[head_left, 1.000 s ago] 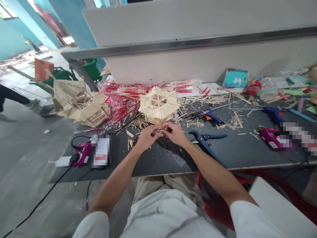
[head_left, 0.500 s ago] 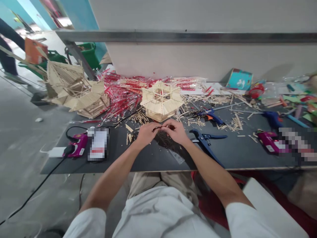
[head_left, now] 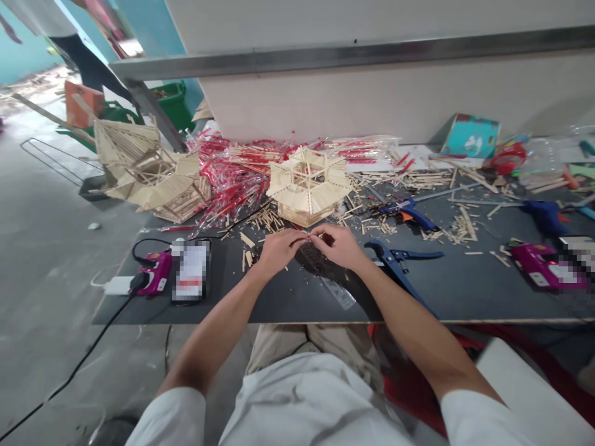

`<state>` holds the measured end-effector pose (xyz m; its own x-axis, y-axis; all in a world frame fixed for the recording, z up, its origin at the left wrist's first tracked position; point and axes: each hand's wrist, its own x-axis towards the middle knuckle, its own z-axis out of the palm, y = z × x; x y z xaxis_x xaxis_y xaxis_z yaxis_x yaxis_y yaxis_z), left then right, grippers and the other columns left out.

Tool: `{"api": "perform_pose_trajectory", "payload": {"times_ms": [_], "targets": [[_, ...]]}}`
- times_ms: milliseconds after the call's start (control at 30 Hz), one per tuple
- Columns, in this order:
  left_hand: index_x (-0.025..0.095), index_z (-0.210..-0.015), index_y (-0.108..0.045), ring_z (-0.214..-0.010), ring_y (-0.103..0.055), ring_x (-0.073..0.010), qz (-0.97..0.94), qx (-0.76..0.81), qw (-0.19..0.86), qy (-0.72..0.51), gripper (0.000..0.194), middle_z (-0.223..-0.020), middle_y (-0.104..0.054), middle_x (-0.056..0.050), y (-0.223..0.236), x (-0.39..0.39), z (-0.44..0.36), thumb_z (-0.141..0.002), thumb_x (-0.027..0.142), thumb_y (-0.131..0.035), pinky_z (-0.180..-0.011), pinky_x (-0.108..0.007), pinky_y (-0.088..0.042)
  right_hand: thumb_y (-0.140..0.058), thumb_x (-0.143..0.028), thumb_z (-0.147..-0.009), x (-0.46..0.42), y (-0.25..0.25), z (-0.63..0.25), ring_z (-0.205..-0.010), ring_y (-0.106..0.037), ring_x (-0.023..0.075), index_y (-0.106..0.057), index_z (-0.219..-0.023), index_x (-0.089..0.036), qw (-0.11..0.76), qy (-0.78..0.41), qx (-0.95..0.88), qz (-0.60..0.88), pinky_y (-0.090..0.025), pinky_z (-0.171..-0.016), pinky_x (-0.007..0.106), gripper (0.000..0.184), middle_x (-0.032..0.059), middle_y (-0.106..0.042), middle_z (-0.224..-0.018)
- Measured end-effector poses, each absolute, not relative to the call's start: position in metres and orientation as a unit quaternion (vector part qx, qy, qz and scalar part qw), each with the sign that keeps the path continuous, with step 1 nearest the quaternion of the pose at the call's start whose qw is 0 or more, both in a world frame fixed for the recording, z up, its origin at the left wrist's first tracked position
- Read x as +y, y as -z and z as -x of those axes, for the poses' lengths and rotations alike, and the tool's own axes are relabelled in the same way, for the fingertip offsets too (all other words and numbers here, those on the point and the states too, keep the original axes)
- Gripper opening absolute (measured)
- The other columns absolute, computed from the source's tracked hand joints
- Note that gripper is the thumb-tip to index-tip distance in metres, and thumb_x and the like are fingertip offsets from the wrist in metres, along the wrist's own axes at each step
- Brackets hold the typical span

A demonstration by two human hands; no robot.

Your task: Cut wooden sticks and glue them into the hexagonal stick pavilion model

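Note:
My left hand (head_left: 280,249) and my right hand (head_left: 338,245) meet fingertip to fingertip above the dark tabletop. Both are pinched closed on something too small to make out. Just behind them stands a pale hexagonal model made of wooden sticks (head_left: 310,197), apart from my fingers. Under my hands lies a dark, patterned sheet, partly hidden, with a clear ruler-like strip (head_left: 341,294) by it. A blue-handled cutter (head_left: 395,263) lies to the right, beside my right forearm.
A second stick model (head_left: 153,170) sits tilted at the left. Red-and-clear wrappers (head_left: 232,167) pile along the back. A blue glue gun (head_left: 411,214), loose sticks, a phone (head_left: 191,271) and a purple power strip (head_left: 155,272) lie around. A person's leg (head_left: 88,65) shows far left.
The view has shifted slightly left, so table things sit further right. My hands keep their pinched pose. The person in the background has moved to the right.

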<state>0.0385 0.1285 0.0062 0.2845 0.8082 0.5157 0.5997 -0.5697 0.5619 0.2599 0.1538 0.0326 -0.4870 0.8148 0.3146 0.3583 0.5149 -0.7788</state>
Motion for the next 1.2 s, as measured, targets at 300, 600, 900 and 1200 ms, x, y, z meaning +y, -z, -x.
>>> {"api": "perform_pose_trajectory", "payload": {"times_ms": [300,600,900,1200], "targets": [[0.024,-0.105,-0.082,-0.094,-0.080,-0.0188,-0.801,0.434,0.117,-0.397,0.019,-0.104,-0.085,-0.006,-0.009,0.124,-0.042,-0.105,0.031,-0.064,-0.085,-0.031,-0.060,-0.056,-0.032,-0.100,0.154,-0.035,-0.265,-0.068,-0.057,0.0167,-0.066,-0.100,-0.020,0.314,-0.288,-0.837,0.343,-0.043,-0.069,0.030,0.015,0.0038,-0.069,-0.081],[0.024,-0.104,-0.081,-0.089,-0.079,-0.0177,-0.810,0.418,0.113,-0.396,0.019,-0.101,-0.084,-0.004,-0.008,0.124,-0.044,-0.105,0.032,-0.064,-0.080,-0.030,-0.059,-0.056,-0.031,-0.097,0.158,-0.034,-0.268,-0.063,-0.059,0.0152,-0.065,-0.095,-0.021,0.308,-0.286,-0.839,0.346,-0.045,-0.067,0.028,0.014,0.0006,-0.068,-0.073],[0.024,-0.108,-0.079,-0.095,-0.080,-0.0189,-0.803,0.440,0.114,-0.385,0.019,-0.106,-0.084,-0.005,-0.008,0.120,-0.050,-0.106,0.029,-0.061,-0.084,-0.030,-0.059,-0.058,-0.026,-0.090,0.155,-0.038,-0.270,-0.064,-0.056,0.0157,-0.066,-0.097,-0.020,0.291,-0.270,-0.842,0.366,-0.040,-0.067,0.029,0.012,0.0013,-0.067,-0.072],[0.022,-0.106,-0.079,-0.095,-0.079,-0.0178,-0.797,0.437,0.115,-0.400,0.014,-0.104,-0.084,-0.006,-0.006,0.123,-0.048,-0.103,0.025,-0.066,-0.087,-0.030,-0.060,-0.057,-0.031,-0.096,0.156,-0.033,-0.269,-0.068,-0.063,0.0159,-0.065,-0.098,-0.020,0.298,-0.323,-0.822,0.363,-0.046,-0.069,0.028,0.014,0.0026,-0.072,-0.077]]}}
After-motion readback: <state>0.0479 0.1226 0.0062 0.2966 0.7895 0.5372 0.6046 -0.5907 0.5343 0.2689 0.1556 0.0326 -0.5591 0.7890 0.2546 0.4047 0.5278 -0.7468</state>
